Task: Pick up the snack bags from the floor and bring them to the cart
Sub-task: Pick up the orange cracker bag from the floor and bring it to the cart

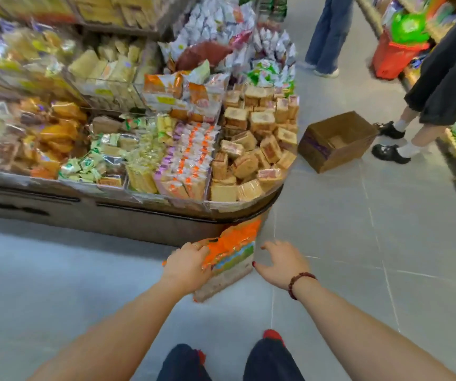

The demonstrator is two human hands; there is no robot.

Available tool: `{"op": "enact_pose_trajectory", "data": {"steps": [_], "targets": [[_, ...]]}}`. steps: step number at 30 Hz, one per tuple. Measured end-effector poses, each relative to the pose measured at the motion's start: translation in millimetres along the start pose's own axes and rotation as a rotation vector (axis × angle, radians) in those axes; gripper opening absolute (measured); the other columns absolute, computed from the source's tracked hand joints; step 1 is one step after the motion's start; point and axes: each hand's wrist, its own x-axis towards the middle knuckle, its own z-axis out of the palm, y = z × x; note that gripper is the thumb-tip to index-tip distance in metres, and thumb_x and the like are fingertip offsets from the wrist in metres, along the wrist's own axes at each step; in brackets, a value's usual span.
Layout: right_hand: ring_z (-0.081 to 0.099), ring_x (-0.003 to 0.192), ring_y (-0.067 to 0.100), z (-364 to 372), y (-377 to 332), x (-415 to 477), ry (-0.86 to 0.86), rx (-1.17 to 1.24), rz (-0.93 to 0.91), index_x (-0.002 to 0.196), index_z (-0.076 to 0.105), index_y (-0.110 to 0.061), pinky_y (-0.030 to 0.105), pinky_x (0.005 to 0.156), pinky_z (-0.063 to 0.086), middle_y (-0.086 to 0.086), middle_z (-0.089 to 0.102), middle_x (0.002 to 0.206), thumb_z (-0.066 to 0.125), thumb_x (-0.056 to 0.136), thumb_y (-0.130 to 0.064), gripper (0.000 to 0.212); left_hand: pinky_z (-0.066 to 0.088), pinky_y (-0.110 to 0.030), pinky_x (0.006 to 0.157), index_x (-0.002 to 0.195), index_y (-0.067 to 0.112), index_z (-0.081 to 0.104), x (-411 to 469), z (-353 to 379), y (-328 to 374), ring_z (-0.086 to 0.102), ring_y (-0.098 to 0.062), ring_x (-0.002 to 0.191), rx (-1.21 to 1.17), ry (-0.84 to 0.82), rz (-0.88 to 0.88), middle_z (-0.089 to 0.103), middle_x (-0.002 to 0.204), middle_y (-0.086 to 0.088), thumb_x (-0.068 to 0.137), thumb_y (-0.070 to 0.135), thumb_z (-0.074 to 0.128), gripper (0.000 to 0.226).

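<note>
Knees (pixel 182 361) in dark trousers sat lowest in frame, with a red shoe tip (pixel 273 334) showing past the right one. Both bare forearms reached forward toward the display stand (pixel 139 218).

Left hand (pixel 187 264) gripped the orange snack bag (pixel 232 254) at its upper left edge, fingers curled over the top. Right hand (pixel 284 264) was spread and held nothing, just beside the bag's right edge; contact unclear from blur. A bead bracelet (pixel 299 281) was on the right wrist.

The bag stood upright, tilted, just in front of the stand's rounded corner, above the grey tile floor (pixel 331 243); cannot tell if its bottom touched the tiles.

The stand's bins were packed with wrapped biscuits and cakes. Right of the stand, an open cardboard box (pixel 336 141) sat on the floor, well apart from the bag. Past the box stood a person in black shoes and white socks (pixel 391 152). Farther behind the stand were a person in blue jeans (pixel 328 31) and a red basket (pixel 391 57).
</note>
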Motion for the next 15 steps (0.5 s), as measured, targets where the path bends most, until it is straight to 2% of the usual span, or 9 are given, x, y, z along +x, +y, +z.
{"op": "enact_pose_trajectory", "data": {"steps": [3, 6, 9, 12, 15], "targets": [[0.051, 0.116, 0.024, -2, 28, 20, -0.042, 0.052, -0.084, 0.122, 0.056, -0.022, 0.036, 0.095, 0.045, 0.004, 0.059, 0.119, 0.056, 0.085, -0.046, 0.044, 0.051, -0.04, 0.078, 0.105, 0.014, 0.064, -2, 26, 21, 0.059, -0.034, 0.108, -0.134, 0.075, -0.148, 0.063, 0.11, -0.009, 0.08, 0.035, 0.056, 0.034], [0.054, 0.114, 0.024, 6, 53, 40, -0.076, 0.129, -0.108, 0.12, 0.058, -0.021, 0.039, 0.095, 0.047, 0.004, 0.061, 0.12, 0.059, 0.084, -0.043, 0.042, 0.048, -0.038, 0.082, 0.116, 0.018, 0.06, -5, 55, 34, 0.055, -0.028, 0.113, -0.188, 0.051, -0.304, 0.061, 0.113, -0.006, 0.086, 0.039, 0.057, 0.036], [0.054, 0.116, 0.021, 27, 73, 58, -0.125, 0.164, -0.095, 0.123, 0.058, -0.017, 0.035, 0.098, 0.046, 0.003, 0.059, 0.125, 0.061, 0.088, -0.039, 0.042, 0.049, -0.038, 0.088, 0.125, 0.02, 0.055, -9, 87, 33, 0.053, -0.026, 0.117, -0.243, 0.015, -0.404, 0.059, 0.118, -0.004, 0.087, 0.044, 0.055, 0.045], [0.054, 0.115, 0.02, 60, 92, 77, -0.147, 0.262, -0.057, 0.123, 0.058, -0.013, 0.031, 0.097, 0.043, 0.005, 0.059, 0.125, 0.064, 0.088, -0.034, 0.042, 0.049, -0.039, 0.092, 0.127, 0.019, 0.056, -10, 128, 21, 0.054, -0.027, 0.117, -0.344, 0.0, -0.515, 0.06, 0.119, -0.007, 0.085, 0.047, 0.052, 0.05], [0.055, 0.113, 0.018, 111, 112, 110, -0.167, 0.345, -0.018, 0.123, 0.059, -0.014, 0.028, 0.093, 0.041, 0.005, 0.06, 0.124, 0.066, 0.086, -0.035, 0.043, 0.046, -0.036, 0.096, 0.128, 0.014, 0.057, -2, 179, 1, 0.054, -0.026, 0.118, -0.461, 0.019, -0.61, 0.06, 0.124, -0.009, 0.089, 0.039, 0.06, 0.046]]}}
